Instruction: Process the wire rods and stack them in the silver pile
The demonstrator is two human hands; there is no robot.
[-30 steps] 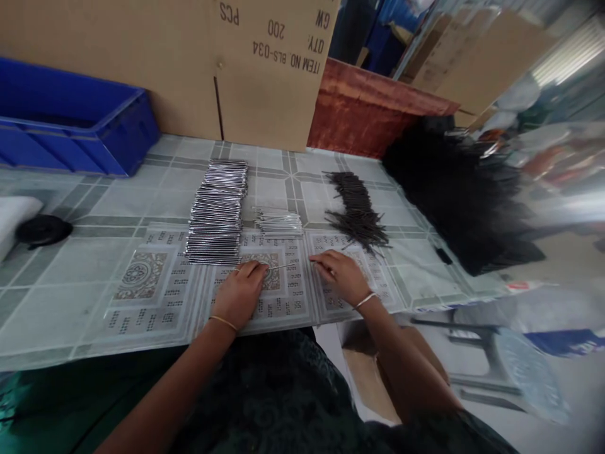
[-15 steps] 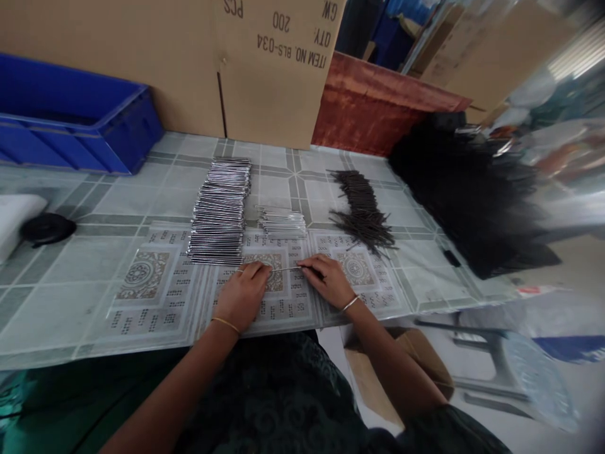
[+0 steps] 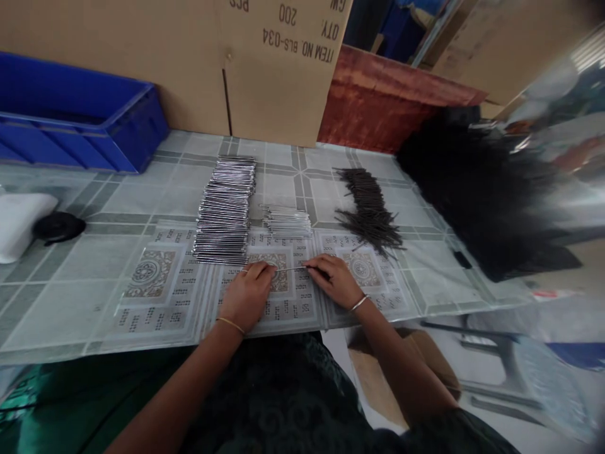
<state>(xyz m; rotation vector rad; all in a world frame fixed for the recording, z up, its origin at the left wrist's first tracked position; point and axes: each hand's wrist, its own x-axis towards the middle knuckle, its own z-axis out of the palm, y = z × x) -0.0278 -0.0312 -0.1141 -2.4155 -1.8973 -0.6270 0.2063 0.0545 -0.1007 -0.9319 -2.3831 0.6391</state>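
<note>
One thin rod (image 3: 290, 269) lies level just on the person's side of the white pile (image 3: 288, 222), held at its left end by the left hand (image 3: 248, 293), thumb and fingertips pinched closed on it. The right hand (image 3: 336, 280) is closed too, its fingertips on one small dark piece (image 3: 307, 267) that meets the rod's right end; how much of the piece the fingers hide, I can't tell. Each wrist wears one bangle.

I make it three piles on the table (image 3: 104, 252): the white one, the longer silver pile (image 3: 223, 217) just left of it, and the dark pile (image 3: 371, 205) a little right of it. Their pieces lie too close for me to count. Three printed panels (image 3: 151, 274) show, one left of the white pile, one on its near side, one to its right.

Farther from the white pile are one blue bin (image 3: 137, 135), beyond and to the left, one upright carton (image 3: 278, 94) behind, and one black heap (image 3: 496, 195) well to the right.
</note>
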